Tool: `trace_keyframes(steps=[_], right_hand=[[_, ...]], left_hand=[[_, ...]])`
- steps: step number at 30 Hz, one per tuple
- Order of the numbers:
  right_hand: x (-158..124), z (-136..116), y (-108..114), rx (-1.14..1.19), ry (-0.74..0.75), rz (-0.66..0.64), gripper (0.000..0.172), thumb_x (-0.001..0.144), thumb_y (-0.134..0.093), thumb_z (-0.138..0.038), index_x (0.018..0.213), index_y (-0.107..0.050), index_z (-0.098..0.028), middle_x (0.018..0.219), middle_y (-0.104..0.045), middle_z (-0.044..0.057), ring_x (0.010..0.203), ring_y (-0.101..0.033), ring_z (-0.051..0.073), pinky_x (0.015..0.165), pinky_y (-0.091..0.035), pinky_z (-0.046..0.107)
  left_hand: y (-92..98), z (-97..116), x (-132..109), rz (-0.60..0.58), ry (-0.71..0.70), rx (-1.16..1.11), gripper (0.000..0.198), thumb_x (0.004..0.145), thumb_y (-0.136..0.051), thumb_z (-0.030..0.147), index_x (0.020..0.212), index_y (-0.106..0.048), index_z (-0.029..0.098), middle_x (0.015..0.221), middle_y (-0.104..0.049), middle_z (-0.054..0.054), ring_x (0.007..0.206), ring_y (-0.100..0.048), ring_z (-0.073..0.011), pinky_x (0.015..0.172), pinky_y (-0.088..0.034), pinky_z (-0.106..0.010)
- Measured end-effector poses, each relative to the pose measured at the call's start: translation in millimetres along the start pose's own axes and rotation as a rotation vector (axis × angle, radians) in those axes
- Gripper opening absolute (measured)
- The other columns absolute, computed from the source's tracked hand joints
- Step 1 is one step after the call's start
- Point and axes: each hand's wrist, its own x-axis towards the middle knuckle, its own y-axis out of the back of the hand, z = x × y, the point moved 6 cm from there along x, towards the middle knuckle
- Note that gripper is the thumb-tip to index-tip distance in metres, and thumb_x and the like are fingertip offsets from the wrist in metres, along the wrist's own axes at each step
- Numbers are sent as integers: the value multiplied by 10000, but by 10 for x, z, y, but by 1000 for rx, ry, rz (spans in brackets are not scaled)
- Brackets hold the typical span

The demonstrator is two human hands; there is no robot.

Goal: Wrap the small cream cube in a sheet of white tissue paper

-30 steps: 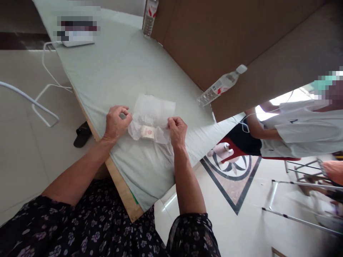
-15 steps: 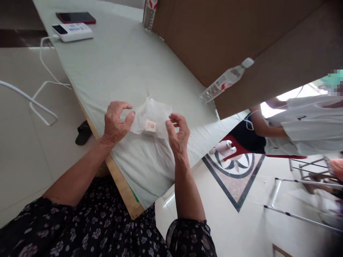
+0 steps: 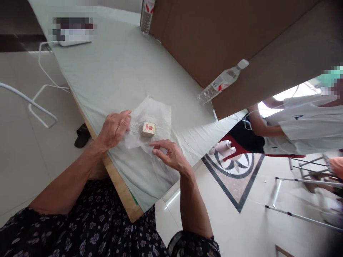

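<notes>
A small cream-coloured box with red print sits on a spread sheet of translucent wrap, which looks like bubble wrap. My left hand is at the sheet's left edge, fingers stretched forward and close together; it seems to touch the wrap, and nothing lifted shows in it. Low on the right side of the wrap, my right hand has its thumb and forefinger apart. Its fingertips are close to the lower edge of the sheet, just short of the box. Whether they touch the plastic is hard to tell.
The table has a pale green cloth. A large cardboard sheet stands along its right side, with a tilted water bottle against it and another bottle behind. A blurred white device lies far left. A person sits at right.
The wrap has been opened out flatter, and the box now shows fully on it. My left hand's fingers have drawn together; my right hand has moved down and towards the wrap's near edge.
</notes>
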Motion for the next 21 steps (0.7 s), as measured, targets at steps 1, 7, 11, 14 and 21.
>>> trace_keyframes(steps=[1,7,11,14,21], right_hand=[[-15,10,-36,-19,-19,-41,220,986,-654,-384,1098,-808,-275,971,-834,25,875,-747,195,864,-575,357],[130,7,41,-120,-76,204,242,978,-623,-288,1162,-770,-232,1134,-808,72,963,-742,207,880,-586,360],[389,-10,-36,-303,-25,275,564,873,-740,-242,1426,-631,-208,1508,-645,136,1399,-587,307,1162,-482,485],[508,120,-110,-338,-60,211,588,862,-735,-231,1437,-616,-200,1448,-688,152,1333,-637,322,1138,-494,509],[49,764,629,-265,-195,733,580,836,-695,-369,1393,-596,-243,1393,-707,139,1223,-669,303,1060,-522,544]], left_hand=[[-15,-41,-1,-16,22,25,496,1045,-345,506,1080,-763,240,758,-735,-55,934,-700,-294,1067,-422,-521],[-171,-109,-70,-52,11,355,293,818,-685,453,938,-820,223,909,-749,-145,1065,-642,-402,1041,-409,-603],[-242,-21,-151,-69,-53,469,395,774,-752,500,1013,-821,193,1038,-708,-197,1098,-598,-440,1003,-433,-615],[-262,15,-177,-66,-71,523,398,756,-783,491,1034,-808,207,1063,-683,-191,1091,-576,-426,989,-442,-602],[-290,-7,-159,-30,-53,508,353,742,-821,455,1014,-780,234,1070,-644,-151,1094,-536,-387,1009,-417,-579]])
